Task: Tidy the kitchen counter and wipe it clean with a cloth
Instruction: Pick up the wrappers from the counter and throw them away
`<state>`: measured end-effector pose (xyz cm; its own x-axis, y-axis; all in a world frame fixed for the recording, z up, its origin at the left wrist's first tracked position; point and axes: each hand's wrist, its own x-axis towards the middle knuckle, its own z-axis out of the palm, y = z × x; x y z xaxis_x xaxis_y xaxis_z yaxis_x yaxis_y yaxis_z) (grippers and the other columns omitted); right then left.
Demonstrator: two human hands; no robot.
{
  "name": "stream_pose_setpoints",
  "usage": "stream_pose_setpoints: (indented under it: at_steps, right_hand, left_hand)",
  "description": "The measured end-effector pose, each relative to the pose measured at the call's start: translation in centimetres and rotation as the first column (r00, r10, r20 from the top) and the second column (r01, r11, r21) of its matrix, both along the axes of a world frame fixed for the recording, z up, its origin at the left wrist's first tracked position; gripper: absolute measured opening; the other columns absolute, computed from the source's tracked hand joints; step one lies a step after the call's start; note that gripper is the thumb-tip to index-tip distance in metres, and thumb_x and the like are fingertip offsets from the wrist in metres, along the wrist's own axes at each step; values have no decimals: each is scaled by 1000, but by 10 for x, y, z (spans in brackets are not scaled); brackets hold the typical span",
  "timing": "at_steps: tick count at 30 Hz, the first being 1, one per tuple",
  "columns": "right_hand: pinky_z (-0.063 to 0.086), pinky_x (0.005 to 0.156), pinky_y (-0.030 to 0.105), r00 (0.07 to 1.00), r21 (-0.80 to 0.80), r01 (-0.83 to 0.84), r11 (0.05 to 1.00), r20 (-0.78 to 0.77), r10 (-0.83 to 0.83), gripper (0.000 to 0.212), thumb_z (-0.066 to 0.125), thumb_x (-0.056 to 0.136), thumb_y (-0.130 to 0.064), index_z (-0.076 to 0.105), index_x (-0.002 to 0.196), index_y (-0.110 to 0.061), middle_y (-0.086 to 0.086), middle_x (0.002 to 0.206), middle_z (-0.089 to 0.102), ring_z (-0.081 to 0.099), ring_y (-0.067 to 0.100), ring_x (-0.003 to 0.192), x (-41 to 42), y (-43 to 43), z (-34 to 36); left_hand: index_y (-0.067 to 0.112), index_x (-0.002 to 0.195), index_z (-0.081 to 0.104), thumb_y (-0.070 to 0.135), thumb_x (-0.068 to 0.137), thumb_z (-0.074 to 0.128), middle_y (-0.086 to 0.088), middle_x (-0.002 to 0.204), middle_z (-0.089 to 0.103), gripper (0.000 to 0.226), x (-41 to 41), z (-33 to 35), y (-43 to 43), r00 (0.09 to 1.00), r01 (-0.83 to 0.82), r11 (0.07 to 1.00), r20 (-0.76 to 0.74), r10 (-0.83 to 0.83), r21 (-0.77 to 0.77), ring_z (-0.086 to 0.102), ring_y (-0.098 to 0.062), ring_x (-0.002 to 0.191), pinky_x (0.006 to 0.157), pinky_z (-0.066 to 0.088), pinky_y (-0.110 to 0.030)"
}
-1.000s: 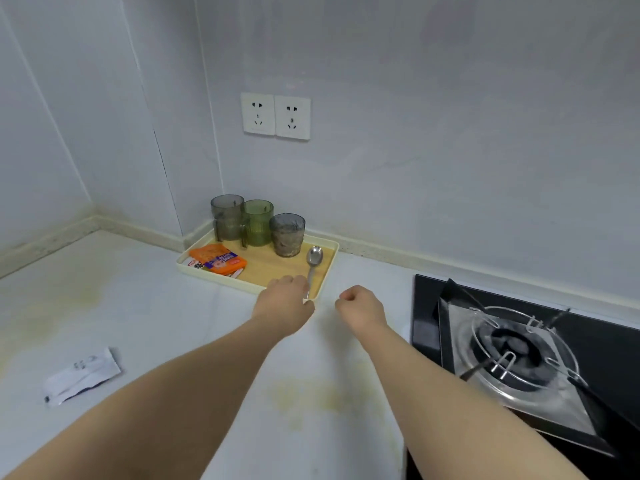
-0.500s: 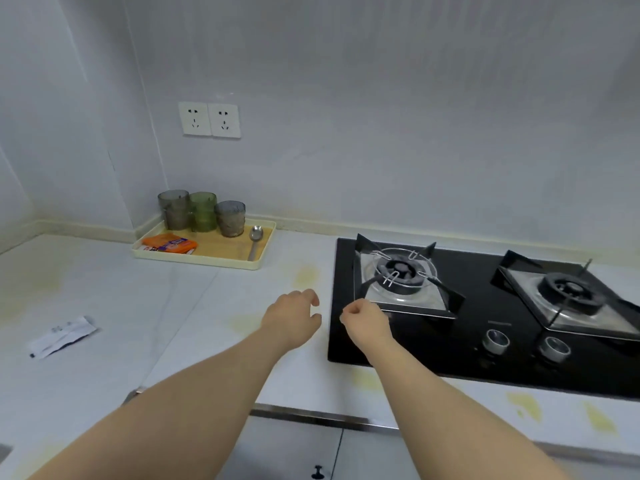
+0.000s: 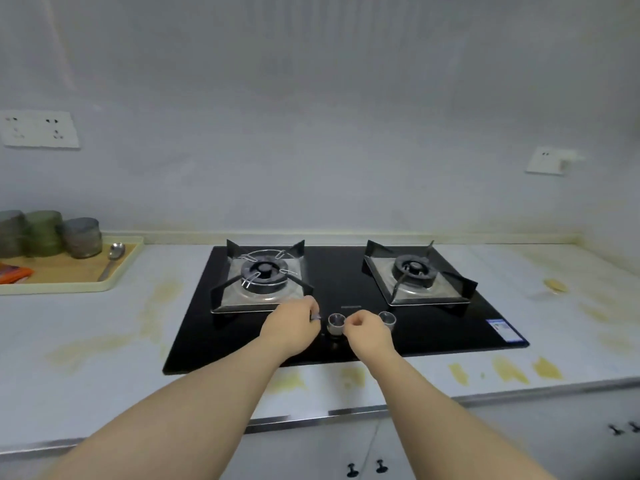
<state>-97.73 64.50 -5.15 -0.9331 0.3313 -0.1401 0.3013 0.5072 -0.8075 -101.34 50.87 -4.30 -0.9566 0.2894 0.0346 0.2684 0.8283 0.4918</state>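
Counter w/ stains round hob; L hand, R hand over knobs

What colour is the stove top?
The stove top is glossy black; head view.

A single wide-angle view comes from a camera worn on the person's head. It looks forward and down across the bench toward the back wall. It faces the black hob almost square-on, with the hob mid-frame. Both forearms rise from the bottom edge, very near the lens, and the left hand and right hand sit close to centre. The left edge cuts off the tray, and cabinet doors fill the bottom strip. The camera appears to stand just before the bench's front edge, and the frame margins are soft and bowed.
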Motion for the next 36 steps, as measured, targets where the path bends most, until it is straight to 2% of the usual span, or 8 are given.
stream_pose_setpoints:
  at_steps: [4,10,18,23,28,32,36]
  right_hand:
    - [37,74,25,995,9,97,995,2,-97,12,48,89,-12,59,92,-13,1,94,57,51,18,88,13,88,3]
    - [37,76,24,973,26,229,973,11,-229,20,47,90,-9,62,104,-9,0,95,57,50,17,90,33,199,-1]
    - [37,74,23,917,12,395,919,56,-395,20,47,92,-14,61,105,-9,4,98,57,50,20,90,44,297,-16]
    - [37,72,23,888,25,455,890,54,-456,18,46,92,-13,59,104,-11,2,97,55,50,18,89,28,358,-16]
    - [37,70,24,868,34,492,870,54,-493,11,45,90,-10,56,92,-12,3,94,57,50,20,85,-6,418,-12]
    - [37,58,24,862,4,507,862,23,-507,10,45,90,-9,54,89,-12,2,89,56,48,19,80,-30,449,-6]
    - [38,65,24,850,4,524,852,62,-523,11,44,89,-9,54,87,-12,2,90,56,49,20,81,-43,482,-15]
  left_hand:
    - [16,117,53,24,92,46,-6,120,57,27,-1,4,86,997,73,997,1,-73,31,53,-25,110,90,43,-32]
    - [17,118,54,24,93,47,-3,117,59,27,-1,2,203,980,196,978,21,-197,65,54,-22,107,87,45,-31]
    - [16,118,53,25,92,49,-4,119,57,28,-14,-10,318,931,363,931,30,-364,32,53,-23,109,89,43,-31]
    - [16,121,51,24,93,46,-5,118,57,29,-48,-13,386,903,426,904,38,-428,37,53,-22,106,86,45,-32]
    - [16,126,48,25,96,44,-4,126,53,32,-88,-13,448,876,473,878,64,-478,80,52,-21,112,88,43,-29]
    - [15,128,47,24,97,43,-5,129,52,33,-111,-19,478,860,498,864,89,-503,73,51,-20,113,88,42,-26]
    - [15,128,47,24,96,43,-4,129,52,33,-125,-28,511,843,520,852,129,-523,55,51,-20,114,92,44,-29]
